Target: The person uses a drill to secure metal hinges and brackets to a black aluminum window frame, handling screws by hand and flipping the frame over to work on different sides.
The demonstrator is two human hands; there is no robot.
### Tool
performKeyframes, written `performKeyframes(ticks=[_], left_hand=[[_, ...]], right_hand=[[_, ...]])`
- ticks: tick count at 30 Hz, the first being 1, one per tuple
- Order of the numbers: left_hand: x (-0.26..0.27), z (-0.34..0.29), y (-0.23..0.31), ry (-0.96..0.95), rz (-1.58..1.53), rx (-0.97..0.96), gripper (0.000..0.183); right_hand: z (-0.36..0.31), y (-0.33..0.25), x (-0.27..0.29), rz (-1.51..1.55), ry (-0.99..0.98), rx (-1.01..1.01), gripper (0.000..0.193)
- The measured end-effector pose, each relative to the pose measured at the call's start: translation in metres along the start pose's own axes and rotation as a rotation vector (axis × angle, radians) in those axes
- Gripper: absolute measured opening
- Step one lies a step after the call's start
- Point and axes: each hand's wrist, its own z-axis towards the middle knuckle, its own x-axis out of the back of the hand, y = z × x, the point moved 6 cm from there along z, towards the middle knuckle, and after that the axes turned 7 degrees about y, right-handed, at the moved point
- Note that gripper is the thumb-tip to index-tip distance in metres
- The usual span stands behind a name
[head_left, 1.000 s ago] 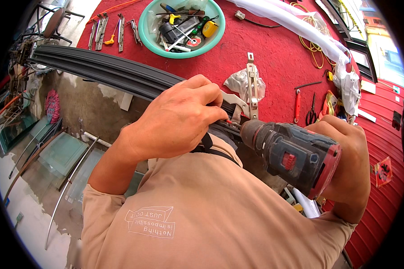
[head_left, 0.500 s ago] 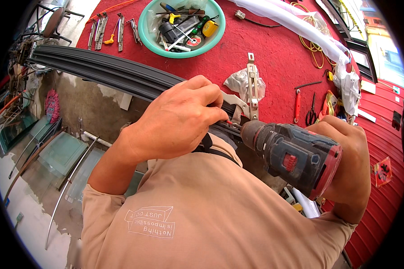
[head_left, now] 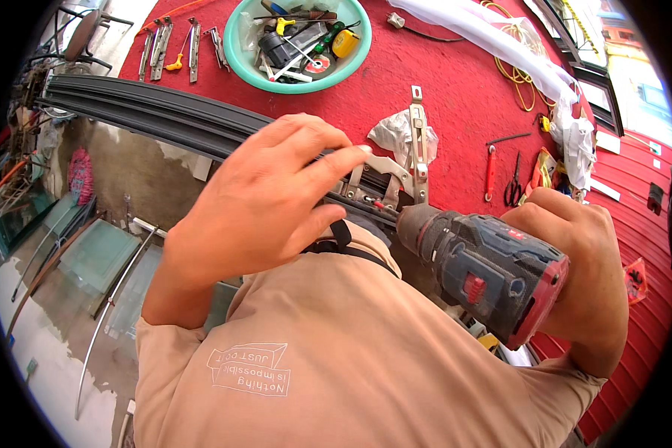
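My right hand is wrapped round the handle of a dark cordless drill with red trim. The drill's chuck points left, at a metal friction hinge on a dark grey window profile. A small red-collared bit sticks out from the chuck towards the profile. My left hand hovers over the profile, fingers stretched and apart, its fingertips close to the hinge's arm. One slotted arm of the hinge reaches away across the red table cover, over a crumpled plastic bag.
A turquoise basin of hand tools stands at the far side of the red-covered table. Several metal hinges lie to its left. Scissors and a red-handled tool rest at right. Glass panes lean at lower left.
My left hand has let go near the bit and drawn back to the left, its fingers spreading. The drill has shifted slightly down, and the bit and hinge show more.
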Motion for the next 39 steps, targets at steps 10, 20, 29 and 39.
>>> performKeyframes(ticks=[10,20,29,39], left_hand=[[-0.018,-0.009,-0.019,0.029,0.274,0.033,0.080],[-0.025,-0.012,-0.027,0.111,0.276,0.036,0.074],[-0.028,-0.012,-0.028,0.113,0.305,0.022,0.065],[-0.028,-0.010,-0.028,0.112,0.330,0.009,0.039]], right_hand=[[0.013,-0.006,0.005,-0.027,-0.153,0.016,0.038],[0.024,-0.006,0.008,-0.064,-0.195,-0.008,0.037],[0.027,-0.007,0.006,-0.113,-0.185,-0.008,0.030],[0.031,-0.010,0.007,-0.168,-0.202,0.031,0.032]])
